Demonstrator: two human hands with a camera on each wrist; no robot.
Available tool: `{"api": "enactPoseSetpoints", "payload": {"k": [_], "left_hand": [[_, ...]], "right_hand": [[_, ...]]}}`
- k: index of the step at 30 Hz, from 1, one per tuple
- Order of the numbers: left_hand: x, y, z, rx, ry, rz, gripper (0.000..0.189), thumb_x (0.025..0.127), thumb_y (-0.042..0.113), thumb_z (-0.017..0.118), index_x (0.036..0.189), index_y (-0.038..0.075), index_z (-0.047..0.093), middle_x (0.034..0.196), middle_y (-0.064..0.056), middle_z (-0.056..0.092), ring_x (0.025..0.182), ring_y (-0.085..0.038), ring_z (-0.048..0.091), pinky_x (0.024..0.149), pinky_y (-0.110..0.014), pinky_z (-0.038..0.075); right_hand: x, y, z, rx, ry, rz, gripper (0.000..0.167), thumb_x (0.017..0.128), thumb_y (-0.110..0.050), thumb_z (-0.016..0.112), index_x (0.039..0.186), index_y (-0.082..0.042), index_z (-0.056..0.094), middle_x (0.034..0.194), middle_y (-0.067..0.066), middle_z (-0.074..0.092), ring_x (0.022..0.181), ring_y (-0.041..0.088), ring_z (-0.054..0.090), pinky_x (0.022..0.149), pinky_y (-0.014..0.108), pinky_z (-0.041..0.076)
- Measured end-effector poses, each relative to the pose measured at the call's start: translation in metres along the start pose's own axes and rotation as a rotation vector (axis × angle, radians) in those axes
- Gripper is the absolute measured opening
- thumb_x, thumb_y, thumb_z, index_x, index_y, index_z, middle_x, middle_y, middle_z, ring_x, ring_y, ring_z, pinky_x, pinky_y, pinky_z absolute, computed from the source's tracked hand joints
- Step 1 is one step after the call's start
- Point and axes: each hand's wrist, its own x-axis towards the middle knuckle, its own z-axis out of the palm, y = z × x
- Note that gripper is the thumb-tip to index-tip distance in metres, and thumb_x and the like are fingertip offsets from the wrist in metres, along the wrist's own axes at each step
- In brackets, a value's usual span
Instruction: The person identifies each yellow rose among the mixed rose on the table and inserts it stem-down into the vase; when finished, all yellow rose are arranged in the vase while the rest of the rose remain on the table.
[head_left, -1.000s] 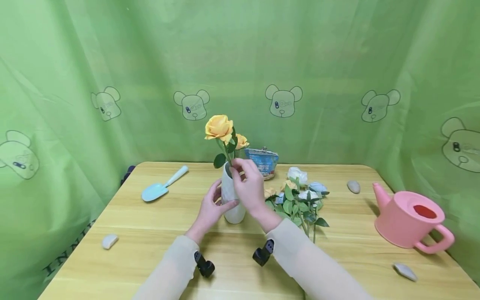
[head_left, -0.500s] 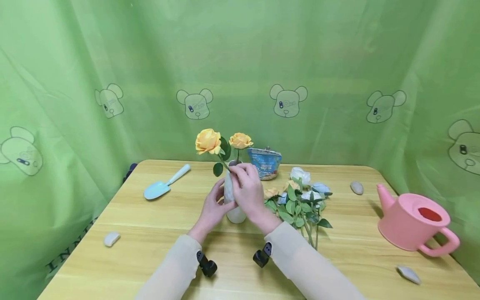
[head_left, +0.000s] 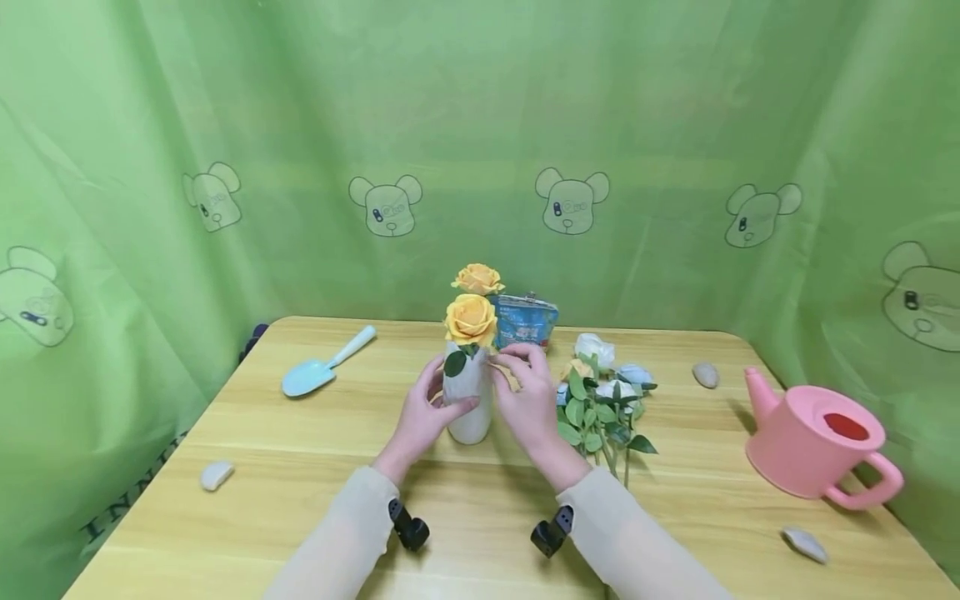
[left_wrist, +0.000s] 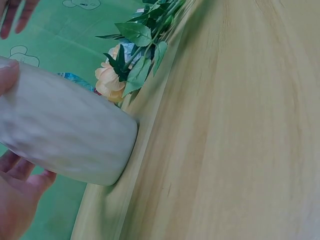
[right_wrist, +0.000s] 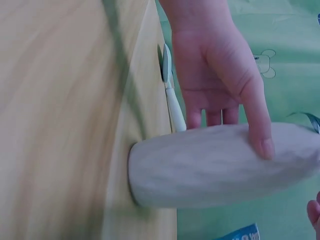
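A pale vase (head_left: 468, 408) with a dimpled surface stands upright on the table. My left hand (head_left: 426, 417) holds its left side, thumb across the front and fingers behind; the right wrist view shows this thumb lying along the vase wall. Two yellow roses stand at the vase mouth: a nearer rose (head_left: 471, 320), facing me, and a farther rose (head_left: 478, 278) above it. A dark green leaf (head_left: 454, 362) hangs over the rim. My right hand (head_left: 528, 404) is beside the rim on the right, fingers loosely bent, with nothing visible in them. The stems inside the vase are hidden.
Several loose flowers (head_left: 600, 408) lie right of the vase. A blue pouch (head_left: 527, 321) stands behind it. A pink watering can (head_left: 813, 437) is at the right, a light-blue trowel (head_left: 309, 377) at the left. Grey stones, including one stone (head_left: 706, 374), lie around.
The nearer rose has swung right and sunk lower over the vase mouth. My right hand has let go of its stem and drawn to the right. My left hand still holds the vase.
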Motion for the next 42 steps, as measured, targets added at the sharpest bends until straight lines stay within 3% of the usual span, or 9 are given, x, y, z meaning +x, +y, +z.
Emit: {"api": "enactPoseSetpoints", "payload": {"k": [4,11,18,25,31,37,42], "left_hand": [[0.001,0.001,-0.002,0.008,-0.001,-0.021,0.076,0.077,0.011,0.077,0.141,0.013,0.036,0.130,-0.014,0.051,0.119,-0.028,0.048,0.099,-0.041,0.040],[0.001,0.005,-0.002,0.010,0.010,-0.025,0.074,0.077,0.011,0.076,0.140,0.013,0.038,0.130,-0.013,0.051,0.119,-0.028,0.047,0.100,-0.042,0.039],[0.002,0.010,0.000,0.026,-0.014,0.016,0.072,0.077,0.007,0.075,0.139,0.009,0.038,0.129,-0.016,0.050,0.118,-0.031,0.048,0.099,-0.045,0.039],[0.003,0.012,0.001,0.058,0.001,0.014,0.077,0.073,0.006,0.078,0.138,0.010,0.038,0.131,-0.015,0.049,0.119,-0.030,0.046,0.101,-0.046,0.036],[0.002,0.011,0.003,0.077,0.009,-0.028,0.076,0.073,0.010,0.080,0.137,0.015,0.040,0.130,-0.013,0.051,0.118,-0.028,0.048,0.100,-0.045,0.038],[-0.002,0.010,0.003,0.102,0.001,-0.039,0.076,0.073,0.011,0.079,0.138,0.019,0.040,0.130,-0.013,0.052,0.118,-0.028,0.049,0.099,-0.046,0.039],[-0.003,0.012,0.005,0.152,-0.004,-0.023,0.078,0.075,0.013,0.078,0.141,0.018,0.036,0.130,-0.013,0.052,0.118,-0.029,0.049,0.099,-0.047,0.039]], "right_hand": [[-0.004,0.004,-0.011,0.015,-0.010,0.033,0.017,0.068,0.007,0.077,0.084,0.003,0.071,0.093,0.014,0.060,0.086,0.025,0.057,0.072,0.029,0.050],[-0.007,0.012,-0.044,-0.003,-0.098,0.071,0.019,0.074,-0.001,0.076,0.093,0.000,0.071,0.094,0.011,0.062,0.081,0.022,0.059,0.064,0.027,0.050],[-0.016,0.026,-0.089,-0.081,-0.173,0.166,0.026,0.076,0.001,0.073,0.102,-0.002,0.068,0.084,0.005,0.064,0.071,0.012,0.058,0.061,0.013,0.048],[-0.032,0.039,-0.117,-0.158,-0.256,0.345,0.026,0.079,-0.003,0.072,0.104,-0.003,0.067,0.083,0.001,0.063,0.072,0.011,0.057,0.059,0.017,0.048],[-0.048,0.039,-0.128,-0.185,-0.418,0.536,0.027,0.080,-0.005,0.071,0.106,0.001,0.064,0.080,0.004,0.064,0.072,0.015,0.058,0.063,0.022,0.051],[-0.064,0.038,-0.130,-0.112,-0.508,0.827,0.028,0.082,-0.006,0.068,0.108,0.003,0.062,0.079,0.007,0.063,0.065,0.021,0.059,0.054,0.027,0.053],[-0.071,0.037,-0.128,-0.046,-0.511,0.956,0.025,0.081,-0.002,0.067,0.104,0.006,0.062,0.074,0.009,0.063,0.058,0.022,0.061,0.049,0.030,0.054]]}}
